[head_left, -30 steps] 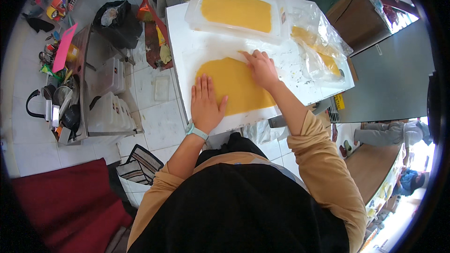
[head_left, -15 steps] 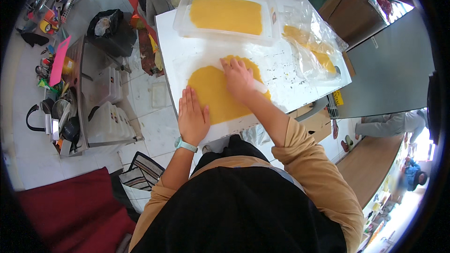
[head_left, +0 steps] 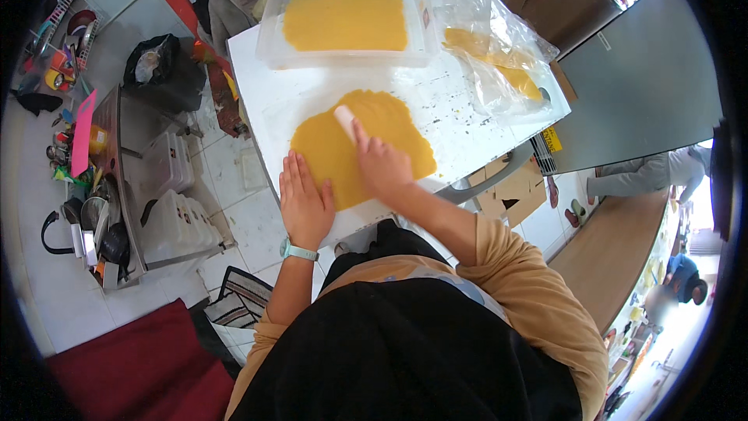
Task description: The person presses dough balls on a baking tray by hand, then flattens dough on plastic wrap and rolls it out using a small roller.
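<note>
A thin, flat sheet of yellow dough (head_left: 374,117) with an uneven rim lies on the white tabletop (head_left: 261,93). My right hand (head_left: 386,168) is closed around a short, pale rolling pin (head_left: 344,118), which rests on the middle of the sheet. Only the pin's far end shows; my fingers cover the rest. My left hand (head_left: 306,204) lies flat at the dough's near left edge, fingers stretched out and partly touching it. Beyond the sheet stands a clear plastic tub (head_left: 269,35) holding a yellow rectangular slab (head_left: 347,23).
A clear plastic bag (head_left: 499,97) with yellow dough pieces (head_left: 518,82) sits at the table's right. To the left are a black bin (head_left: 175,82) and a metal counter crowded with utensils. A grey panel (head_left: 647,78) stands at right. Another person (head_left: 682,277) is far off.
My right hand has shifted left and nearer, and the rolling pin's far end now shows ahead of it. My left hand stays at the dough's edge. The whole view has shifted slightly.
</note>
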Demonstrator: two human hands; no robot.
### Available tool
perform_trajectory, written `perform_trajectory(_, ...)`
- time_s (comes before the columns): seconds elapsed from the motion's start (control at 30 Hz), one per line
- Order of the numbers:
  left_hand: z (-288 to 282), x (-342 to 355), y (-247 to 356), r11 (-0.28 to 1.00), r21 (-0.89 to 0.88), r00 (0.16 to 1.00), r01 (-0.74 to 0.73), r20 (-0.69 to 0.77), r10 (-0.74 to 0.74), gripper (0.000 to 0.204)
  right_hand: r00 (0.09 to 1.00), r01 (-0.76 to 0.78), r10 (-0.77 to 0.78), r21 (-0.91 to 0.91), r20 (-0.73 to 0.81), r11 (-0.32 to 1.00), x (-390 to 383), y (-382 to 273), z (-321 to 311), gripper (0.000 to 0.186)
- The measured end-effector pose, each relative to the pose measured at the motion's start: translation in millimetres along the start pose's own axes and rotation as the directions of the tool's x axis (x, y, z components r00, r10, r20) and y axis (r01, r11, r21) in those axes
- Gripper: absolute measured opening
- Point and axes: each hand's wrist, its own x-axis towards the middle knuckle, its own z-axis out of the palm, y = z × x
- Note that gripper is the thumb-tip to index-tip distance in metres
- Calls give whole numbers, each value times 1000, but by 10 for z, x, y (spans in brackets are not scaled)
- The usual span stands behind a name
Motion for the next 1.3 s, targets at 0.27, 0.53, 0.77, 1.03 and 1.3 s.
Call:
perform_trajectory(0.27,6,-25,36,1000,-10,999,-14,-29,14,69,966,-236,235,-5,105,972,343,577,-89,72)
perform_trajectory(0.53,10,-6,12,1000,-13,1000,-21,-3,21,69,994,18,-1,143,-113,990,-505,-286,194,62)
perform_trajectory(0.77,-5,5,13,998,40,999,-44,-4,44,69,963,-254,264,145,-50,956,-716,628,7,60)
perform_trajectory(1.03,4,-38,207,979,198,998,-52,-12,56,73,976,-209,187,245,110,947,-660,774,-401,55)
perform_trajectory(1.3,17,-200,601,975,-115,965,-192,158,209,66,967,220,-201,110,-160,969,-286,926,-129,52)
